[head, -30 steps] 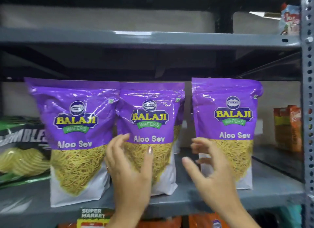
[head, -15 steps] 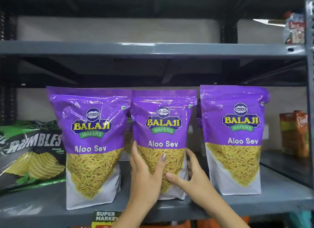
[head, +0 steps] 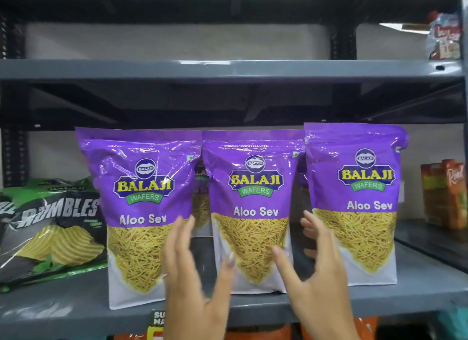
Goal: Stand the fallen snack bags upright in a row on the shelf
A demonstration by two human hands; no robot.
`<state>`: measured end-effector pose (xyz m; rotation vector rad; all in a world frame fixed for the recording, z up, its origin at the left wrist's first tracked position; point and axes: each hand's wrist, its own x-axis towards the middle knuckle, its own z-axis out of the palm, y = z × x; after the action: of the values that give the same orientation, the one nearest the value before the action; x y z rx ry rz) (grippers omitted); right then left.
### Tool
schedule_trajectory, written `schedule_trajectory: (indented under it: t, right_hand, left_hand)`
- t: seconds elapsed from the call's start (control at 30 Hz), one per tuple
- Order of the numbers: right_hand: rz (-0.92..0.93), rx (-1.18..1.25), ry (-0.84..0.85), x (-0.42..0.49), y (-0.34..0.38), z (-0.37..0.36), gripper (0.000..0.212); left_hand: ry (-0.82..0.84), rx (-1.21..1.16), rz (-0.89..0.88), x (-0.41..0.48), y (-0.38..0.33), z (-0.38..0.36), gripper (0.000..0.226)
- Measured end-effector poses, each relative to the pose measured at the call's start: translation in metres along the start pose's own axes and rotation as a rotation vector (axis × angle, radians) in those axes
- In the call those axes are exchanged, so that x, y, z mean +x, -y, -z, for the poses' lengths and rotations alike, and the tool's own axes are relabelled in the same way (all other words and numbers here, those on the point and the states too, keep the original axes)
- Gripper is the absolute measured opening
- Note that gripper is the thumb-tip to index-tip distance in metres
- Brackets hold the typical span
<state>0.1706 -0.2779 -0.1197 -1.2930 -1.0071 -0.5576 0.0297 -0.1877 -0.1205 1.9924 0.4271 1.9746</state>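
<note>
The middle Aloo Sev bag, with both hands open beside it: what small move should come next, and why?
Probably bring both hands in and nudge the middle bag slightly forward. The left hand and right hand are open on either side of it, gripping nothing. All three purple bags stand upright, but its base sits further back on the shelf than the left bag.

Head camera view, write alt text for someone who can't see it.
Three purple Aloo Sev bags stand upright in a row on a grey shelf. The left hand and right hand hover open either side of the middle one.
</note>
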Motion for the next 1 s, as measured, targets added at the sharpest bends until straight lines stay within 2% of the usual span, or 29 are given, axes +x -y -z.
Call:
schedule_trajectory:
  t: [0.07,0.13,0.23,0.3,0.37,0.5,0.8,1.0]
  right_hand:
    - [0.175,0.047,-0.069,-0.008,0.021,-0.007,0.041]
    - [0.19,0.106,0.057,-0.016,0.037,-0.025,0.028]
    - [0.05,0.153,0.378,-0.023,0.047,-0.065,0.041]
    - [-0.014,0.161,0.531,-0.027,0.05,-0.093,0.063]
    - [-0.073,0.223,0.609,-0.026,0.052,-0.114,0.089]
    - [-0.168,0.395,0.641,-0.019,0.05,-0.139,0.103]
    - [-0.112,0.358,0.569,-0.019,0.042,-0.152,0.105]
    - [-0.147,0.357,0.578,-0.019,0.043,-0.154,0.108]
  left_hand:
    - [-0.16,0.036,-0.03,0.007,0.012,0.033,0.076]
    - [-0.248,0.085,0.069,0.023,0.027,0.063,0.08]
    - [-0.198,0.134,0.255,0.05,0.056,0.087,0.101]
    - [-0.117,0.065,0.312,0.06,0.071,0.09,0.124]
    - [-0.045,-0.038,0.387,0.064,0.081,0.086,0.139]
    - [0.049,-0.105,0.475,0.068,0.088,0.076,0.143]
    - [0.065,-0.127,0.477,0.07,0.108,0.067,0.114]
    - [0.062,-0.1,0.462,0.069,0.107,0.067,0.12]
